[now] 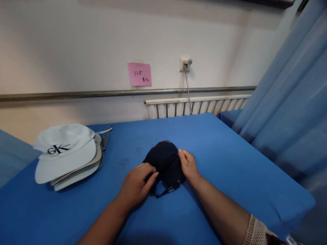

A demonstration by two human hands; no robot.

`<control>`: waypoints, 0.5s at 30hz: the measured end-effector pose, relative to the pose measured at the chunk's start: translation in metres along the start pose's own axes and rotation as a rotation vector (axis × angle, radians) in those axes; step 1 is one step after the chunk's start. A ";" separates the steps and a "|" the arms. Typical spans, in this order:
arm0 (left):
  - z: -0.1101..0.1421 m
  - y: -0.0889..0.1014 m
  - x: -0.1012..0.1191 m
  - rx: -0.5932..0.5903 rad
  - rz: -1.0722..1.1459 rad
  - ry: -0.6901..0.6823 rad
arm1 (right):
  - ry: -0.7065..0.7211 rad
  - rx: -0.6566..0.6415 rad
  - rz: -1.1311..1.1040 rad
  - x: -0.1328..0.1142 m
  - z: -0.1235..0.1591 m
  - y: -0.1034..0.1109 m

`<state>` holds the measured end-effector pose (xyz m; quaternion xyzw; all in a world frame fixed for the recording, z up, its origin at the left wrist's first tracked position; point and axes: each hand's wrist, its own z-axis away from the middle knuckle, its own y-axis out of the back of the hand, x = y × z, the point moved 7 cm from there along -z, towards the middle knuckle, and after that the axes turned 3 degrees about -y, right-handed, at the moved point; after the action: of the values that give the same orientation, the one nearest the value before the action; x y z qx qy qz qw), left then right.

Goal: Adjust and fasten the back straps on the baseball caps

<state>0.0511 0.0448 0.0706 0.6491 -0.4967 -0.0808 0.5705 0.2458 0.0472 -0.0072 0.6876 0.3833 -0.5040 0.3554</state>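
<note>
A black baseball cap rests on the blue-covered table, its back strap and buckle turned toward me. My left hand grips the cap's left side, thumb and fingers pinching the fabric near the strap opening. On the cap's right edge my right hand is closed, thumb on top and the other fingers partly hidden behind the cloth. To the left sits a stack of several caps. The top one is a white cap with black lettering on its front; grey and pale brims show beneath it.
The blue-covered table stands against a wall with a metal rail and a white radiator. A pink note and a socket with a plugged-in cord are on the wall. Blue curtains hang at the right.
</note>
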 end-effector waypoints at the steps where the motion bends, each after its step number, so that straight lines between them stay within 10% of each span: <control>1: 0.000 0.002 -0.005 0.024 0.085 0.046 | 0.020 0.011 0.029 -0.003 -0.001 0.002; 6: 0.005 0.008 -0.027 0.081 0.355 0.236 | 0.251 0.115 0.168 -0.043 0.013 0.019; 15: 0.009 -0.008 -0.026 0.069 0.544 0.290 | 0.479 -0.248 0.548 -0.070 0.079 -0.026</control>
<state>0.0370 0.0572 0.0487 0.5159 -0.5683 0.1850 0.6138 0.1755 -0.0213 0.0387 0.8146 0.3154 -0.1654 0.4577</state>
